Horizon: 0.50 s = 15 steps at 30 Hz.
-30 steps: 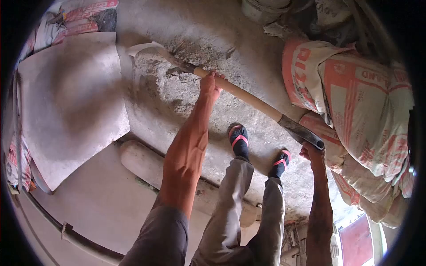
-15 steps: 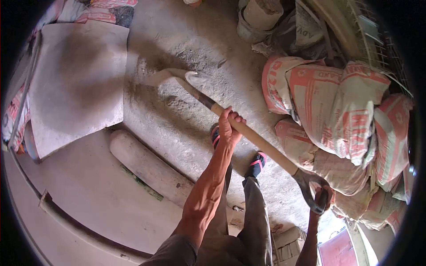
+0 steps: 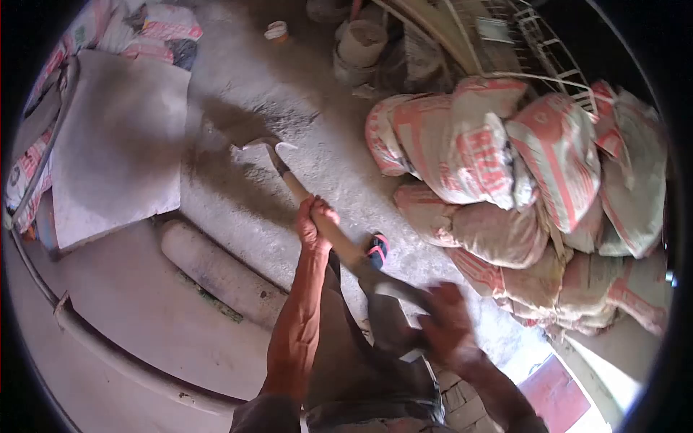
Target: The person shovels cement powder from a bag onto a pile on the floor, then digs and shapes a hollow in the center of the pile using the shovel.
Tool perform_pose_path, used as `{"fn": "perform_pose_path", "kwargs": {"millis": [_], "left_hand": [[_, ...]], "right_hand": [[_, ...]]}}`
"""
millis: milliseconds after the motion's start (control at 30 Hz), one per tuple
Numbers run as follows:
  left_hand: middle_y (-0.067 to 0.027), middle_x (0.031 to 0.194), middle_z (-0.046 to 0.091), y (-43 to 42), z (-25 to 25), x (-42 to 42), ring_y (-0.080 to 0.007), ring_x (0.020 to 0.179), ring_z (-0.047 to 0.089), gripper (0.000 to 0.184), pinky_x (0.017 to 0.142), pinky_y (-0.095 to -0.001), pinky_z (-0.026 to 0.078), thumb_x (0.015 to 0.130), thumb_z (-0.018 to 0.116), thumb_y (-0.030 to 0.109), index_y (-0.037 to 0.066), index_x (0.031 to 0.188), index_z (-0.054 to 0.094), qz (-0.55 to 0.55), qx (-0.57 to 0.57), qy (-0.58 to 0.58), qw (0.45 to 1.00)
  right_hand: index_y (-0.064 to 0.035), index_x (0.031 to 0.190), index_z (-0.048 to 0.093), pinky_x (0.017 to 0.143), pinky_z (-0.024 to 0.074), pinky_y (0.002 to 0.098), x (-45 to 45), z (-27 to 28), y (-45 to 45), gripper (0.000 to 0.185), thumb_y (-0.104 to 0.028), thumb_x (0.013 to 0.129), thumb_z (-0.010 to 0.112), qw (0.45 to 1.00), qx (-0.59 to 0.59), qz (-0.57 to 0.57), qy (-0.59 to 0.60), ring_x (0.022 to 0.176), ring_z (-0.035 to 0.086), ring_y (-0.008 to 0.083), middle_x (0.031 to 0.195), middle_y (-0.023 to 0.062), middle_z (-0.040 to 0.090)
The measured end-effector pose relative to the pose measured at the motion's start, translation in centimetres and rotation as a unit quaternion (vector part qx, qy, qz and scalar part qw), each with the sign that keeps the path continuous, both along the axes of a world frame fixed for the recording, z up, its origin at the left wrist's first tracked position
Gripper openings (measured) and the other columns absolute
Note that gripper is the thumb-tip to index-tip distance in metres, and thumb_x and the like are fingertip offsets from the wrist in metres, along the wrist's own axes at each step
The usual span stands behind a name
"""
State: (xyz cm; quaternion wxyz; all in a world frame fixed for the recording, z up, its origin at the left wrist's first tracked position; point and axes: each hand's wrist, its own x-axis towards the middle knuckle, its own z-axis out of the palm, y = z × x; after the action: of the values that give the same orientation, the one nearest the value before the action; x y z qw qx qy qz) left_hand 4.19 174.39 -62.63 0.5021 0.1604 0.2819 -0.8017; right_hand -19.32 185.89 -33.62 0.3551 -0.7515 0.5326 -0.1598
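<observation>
Floor (image 3: 249,224) is rough gray concrete, with loose gritty material around the shovel blade.

Sack pile (image 3: 498,209): biggest item on it, right side of view, pale bags with red print, stacked several high and slumped over each other. More printed sacks (image 3: 162,23) top left.

Flat panel (image 3: 123,144), pale with a big dark smudge, leans among the left-hand sacks. White wire rack (image 3: 552,47) sits behind the main pile, upper right.

Pipe (image 3: 144,357) runs along the lower left of view. Long rounded block (image 3: 220,270) lies between it and the open floor, near the panel's lower corner.

Shovel (image 3: 338,242): runs diagonally across the middle, in front of the person, between panel and sack pile. Blade (image 3: 268,144) is at the far end, over the gritty patch; can't tell if it touches. Wooden shaft, dark D-handle (image 3: 393,321) at the near end, close to the person's legs.

Bucket (image 3: 363,43) stands nested in another container, top center, well clear of the blade.

Left hand (image 3: 315,220): fingers wrapped tight around the wooden shaft, about midway. Right hand (image 3: 449,325): at the D-handle, motion-blurred; can't tell whether its fingers are closed on the grip or loose.

Sandal (image 3: 377,250), pink strap over dark sock, just beside the shaft. Small white-and-orange tub (image 3: 276,30), far floor, top.
</observation>
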Motion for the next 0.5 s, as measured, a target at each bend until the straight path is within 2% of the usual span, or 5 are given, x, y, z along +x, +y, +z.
{"fn": "perform_pose_path", "kwargs": {"millis": [67, 100, 233, 367, 500], "left_hand": [[-0.0038, 0.067, 0.057, 1.2, 1.2, 1.5, -0.0136, 0.058, 0.054, 0.016, 0.058, -0.0298, 0.050, 0.089, 0.049, 0.014, 0.003, 0.081, 0.058, 0.010, -0.044, 0.039, 0.998], [-0.0039, 0.067, 0.057, 1.4, 2.5, 2.7, -0.0131, 0.057, 0.054, 0.017, 0.056, -0.0288, 0.050, 0.089, 0.048, 0.014, 0.001, 0.083, 0.058, 0.033, -0.051, 0.063, 0.996], [-0.0047, 0.073, 0.055, 0.8, 11.3, 6.3, -0.0124, 0.065, 0.057, 0.024, 0.060, -0.0259, 0.050, 0.089, 0.046, 0.017, -0.003, 0.098, 0.054, -0.020, -0.060, 0.016, 0.998], [-0.0052, 0.078, 0.056, 1.9, 14.5, 7.5, -0.0126, 0.068, 0.057, 0.034, 0.064, -0.0261, 0.050, 0.089, 0.049, 0.025, -0.004, 0.107, 0.053, -0.008, -0.089, -0.010, 0.996], [-0.0069, 0.079, 0.057, 2.7, 8.8, 9.0, -0.0153, 0.068, 0.058, 0.037, 0.067, -0.0290, 0.050, 0.088, 0.050, 0.025, -0.007, 0.105, 0.052, 0.067, -0.027, 0.126, 0.989]], "right_hand": [[0.0014, 0.079, 0.059, 0.094, 0.0399, 0.0487, 3.3, -0.6, 0.9, 0.028, -0.020, 0.063, 0.069, 0.992, -0.028, 0.101, -0.067, 0.109, 0.049, 0.0353, 0.102, 0.0214, 0.057], [0.0008, 0.077, 0.058, 0.081, 0.0492, 0.0417, 5.4, 0.7, -0.3, 0.022, -0.018, 0.065, 0.063, 0.983, -0.079, 0.135, -0.092, 0.099, 0.057, 0.0306, 0.107, 0.0211, 0.055], [0.0002, 0.087, 0.056, 0.044, 0.0473, 0.0303, 10.7, 5.9, 0.3, 0.022, -0.013, 0.069, 0.056, 0.966, -0.170, 0.128, -0.148, 0.065, 0.062, 0.0176, 0.092, 0.0152, 0.056], [0.0013, 0.097, 0.055, 0.047, 0.0485, 0.0342, 13.9, 10.0, -0.2, 0.029, -0.014, 0.073, 0.057, 0.977, -0.003, 0.183, -0.108, 0.066, 0.062, 0.0223, 0.085, 0.0152, 0.058], [-0.0041, 0.108, 0.052, 0.057, 0.0522, 0.0411, 17.1, 8.9, -4.9, 0.040, -0.021, 0.073, 0.061, 0.941, 0.219, 0.258, 0.015, 0.072, 0.065, 0.0313, 0.087, 0.0185, 0.062]]}}
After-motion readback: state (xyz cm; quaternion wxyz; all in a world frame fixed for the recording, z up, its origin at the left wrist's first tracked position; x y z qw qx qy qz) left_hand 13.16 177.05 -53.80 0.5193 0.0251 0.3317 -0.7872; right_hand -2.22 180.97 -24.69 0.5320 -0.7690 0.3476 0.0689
